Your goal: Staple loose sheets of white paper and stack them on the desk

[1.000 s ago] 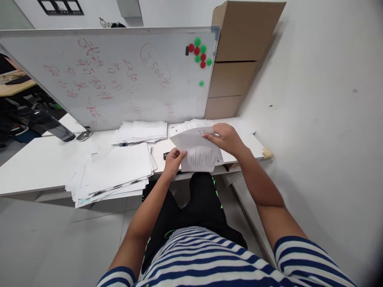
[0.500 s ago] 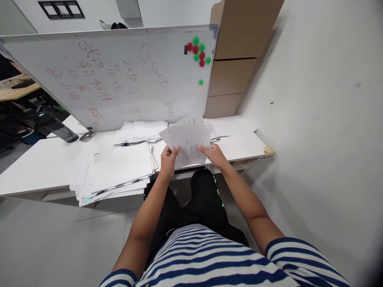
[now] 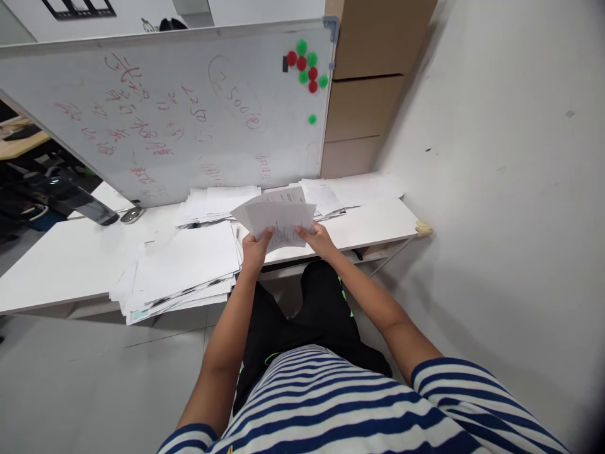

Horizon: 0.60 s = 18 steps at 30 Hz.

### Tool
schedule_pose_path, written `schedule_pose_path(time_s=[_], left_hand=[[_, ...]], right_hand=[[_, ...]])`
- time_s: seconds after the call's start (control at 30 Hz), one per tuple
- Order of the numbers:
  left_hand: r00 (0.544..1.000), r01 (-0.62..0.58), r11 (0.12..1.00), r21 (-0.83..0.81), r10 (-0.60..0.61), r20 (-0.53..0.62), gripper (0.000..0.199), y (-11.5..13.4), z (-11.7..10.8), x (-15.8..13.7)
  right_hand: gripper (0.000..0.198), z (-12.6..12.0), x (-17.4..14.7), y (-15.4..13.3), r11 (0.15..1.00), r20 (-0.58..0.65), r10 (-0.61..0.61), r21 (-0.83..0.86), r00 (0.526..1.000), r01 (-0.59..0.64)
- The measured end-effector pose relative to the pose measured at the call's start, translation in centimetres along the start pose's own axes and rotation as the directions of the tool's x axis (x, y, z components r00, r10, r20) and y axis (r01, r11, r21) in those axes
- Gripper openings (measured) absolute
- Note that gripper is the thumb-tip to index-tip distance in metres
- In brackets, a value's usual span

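Several printed paper sheets (image 3: 281, 217) are held up in front of me above the desk, fanned slightly apart at the top. My left hand (image 3: 256, 251) grips their lower left edge, thumb on the front. On the lower right edge, my right hand (image 3: 319, 239) pinches the same sheets with its thumb in front; its fingers are behind the paper. A large paper stack (image 3: 189, 261) lies just left of my left hand and juts over the desk's front edge. Behind the held sheets are a second paper stack (image 3: 215, 202) and more loose papers (image 3: 326, 195).
The white desk (image 3: 61, 265) runs across in front of me. A whiteboard (image 3: 174, 75) with red writing and round magnets stands at its back. Cardboard boxes (image 3: 368, 107) are piled beside it. A dark bottle (image 3: 94, 208) and a computer mouse (image 3: 132, 214) lie at left.
Both hands have shifted left with the sheets, uncovering more of the loose papers at the right. The sheets are fanned differently, with more print showing on the rear one. My view has tilted slightly.
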State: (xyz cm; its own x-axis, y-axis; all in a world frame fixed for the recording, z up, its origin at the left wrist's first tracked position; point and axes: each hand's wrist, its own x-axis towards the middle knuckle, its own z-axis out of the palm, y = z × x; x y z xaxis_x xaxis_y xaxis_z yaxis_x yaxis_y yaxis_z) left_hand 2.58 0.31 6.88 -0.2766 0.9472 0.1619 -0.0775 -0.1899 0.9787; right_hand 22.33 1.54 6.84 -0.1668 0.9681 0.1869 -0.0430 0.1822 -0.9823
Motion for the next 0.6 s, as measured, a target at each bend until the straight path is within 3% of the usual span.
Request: schedule_pose_path(time_s=[0.13, 0.27, 0.5, 0.6], left_hand=[[0.996, -0.016, 0.973, 0.23, 0.035, -0.08, 0.052, -2.0, 0.0, -0.2], [0.986, -0.113, 0.943, 0.313, 0.146, -0.084, 0.053, -3.8, 0.1, -1.0], [0.986, -0.141, 0.929, 0.343, 0.164, -0.038, 0.051, -4.4, -0.8, -1.3], [0.985, -0.153, 0.953, 0.26, 0.17, -0.044, 0.055, -4.8, -1.1, -1.1]], right_hand=[[0.042, 1.3, 0.4, 3.6, 0.976, -0.185, 0.022, -0.21, 0.983, -0.061], [0.043, 2.5, 0.9, 5.6, 0.991, -0.357, -0.019, -0.132, 0.934, -0.03], [0.034, 3.9, -0.2, 6.6, 0.998, -0.343, -0.06, -0.032, 0.937, 0.052], [0.04, 4.2, -0.6, 7.2, 0.998, -0.329, -0.062, -0.013, 0.942, 0.061]])
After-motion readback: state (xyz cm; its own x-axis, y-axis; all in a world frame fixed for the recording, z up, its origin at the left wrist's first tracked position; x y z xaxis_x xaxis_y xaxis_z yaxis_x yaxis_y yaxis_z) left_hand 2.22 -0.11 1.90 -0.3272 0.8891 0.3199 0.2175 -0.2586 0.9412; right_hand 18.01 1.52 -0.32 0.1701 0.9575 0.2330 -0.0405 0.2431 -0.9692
